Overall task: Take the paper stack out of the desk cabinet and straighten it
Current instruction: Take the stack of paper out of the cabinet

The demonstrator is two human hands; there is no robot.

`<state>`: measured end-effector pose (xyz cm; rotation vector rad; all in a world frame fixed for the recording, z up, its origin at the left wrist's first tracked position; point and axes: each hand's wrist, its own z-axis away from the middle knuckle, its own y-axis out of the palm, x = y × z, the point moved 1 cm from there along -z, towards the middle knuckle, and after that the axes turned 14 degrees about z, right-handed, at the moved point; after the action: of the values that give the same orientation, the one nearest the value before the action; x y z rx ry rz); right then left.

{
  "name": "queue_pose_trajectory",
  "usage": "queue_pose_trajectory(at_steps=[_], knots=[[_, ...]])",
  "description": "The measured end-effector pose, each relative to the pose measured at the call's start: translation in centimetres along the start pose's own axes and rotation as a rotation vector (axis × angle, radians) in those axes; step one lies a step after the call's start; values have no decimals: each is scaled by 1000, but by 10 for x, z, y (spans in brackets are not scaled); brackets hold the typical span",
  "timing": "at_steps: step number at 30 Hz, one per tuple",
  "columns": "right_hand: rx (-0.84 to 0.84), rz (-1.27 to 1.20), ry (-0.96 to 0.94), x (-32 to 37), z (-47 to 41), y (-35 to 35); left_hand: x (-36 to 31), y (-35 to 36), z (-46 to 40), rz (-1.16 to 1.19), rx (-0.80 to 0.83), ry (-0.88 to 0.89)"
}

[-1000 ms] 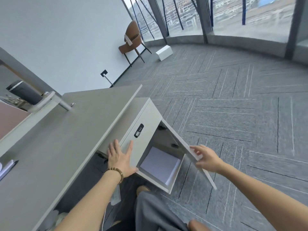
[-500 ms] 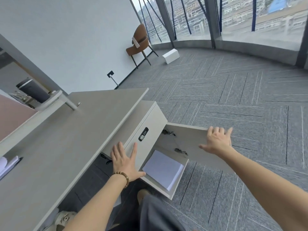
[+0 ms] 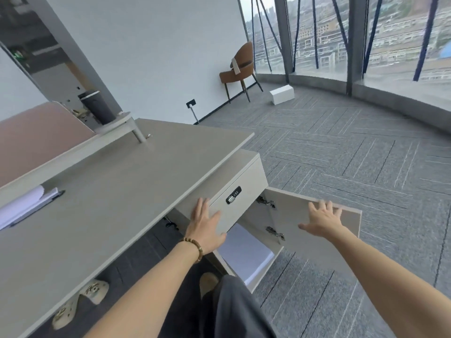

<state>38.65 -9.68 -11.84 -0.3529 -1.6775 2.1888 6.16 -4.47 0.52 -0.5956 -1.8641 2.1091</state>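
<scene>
The pale grey desk cabinet stands under the desk's right end, with a black combination lock on its upper front. Its lower door is swung wide open to the right. A white paper stack lies flat inside the open compartment. My left hand, with a bead bracelet on the wrist, rests flat on the cabinet front, fingers spread, just left of the lock. My right hand presses flat against the inner face of the open door near its top edge. Neither hand holds anything.
The grey desk top runs left, carrying a pen and papers and a raised shelf with a dark cup. Sandals lie under the desk. My leg and shoe are below the cabinet. A brown chair and white box stand far off on the carpet.
My right hand has pushed the cabinet door from part open to wide open, ending flat on its inner face. My left hand stayed on the cabinet front. The camera tilted up.
</scene>
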Motion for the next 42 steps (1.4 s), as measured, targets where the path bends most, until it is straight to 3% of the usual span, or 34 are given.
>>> queue_pose_trajectory(at_steps=[4,13,24,29,35,38,42], knots=[[22,-25,-113,29,6,-6,-12,15,10,111,-18,149],[130,-67,-276,86,-20,26,-6,84,-28,345,229,-105],[289,-185,-263,126,-112,130,19,226,-126,448,366,-247],[252,-185,-221,148,-156,191,51,305,-154,472,298,-374],[316,-215,-213,162,-194,258,65,389,-164,742,164,-661],[374,-241,-222,162,-213,283,72,418,-165,817,57,-689],[406,-270,-184,160,-235,308,83,448,-168,836,90,-747]])
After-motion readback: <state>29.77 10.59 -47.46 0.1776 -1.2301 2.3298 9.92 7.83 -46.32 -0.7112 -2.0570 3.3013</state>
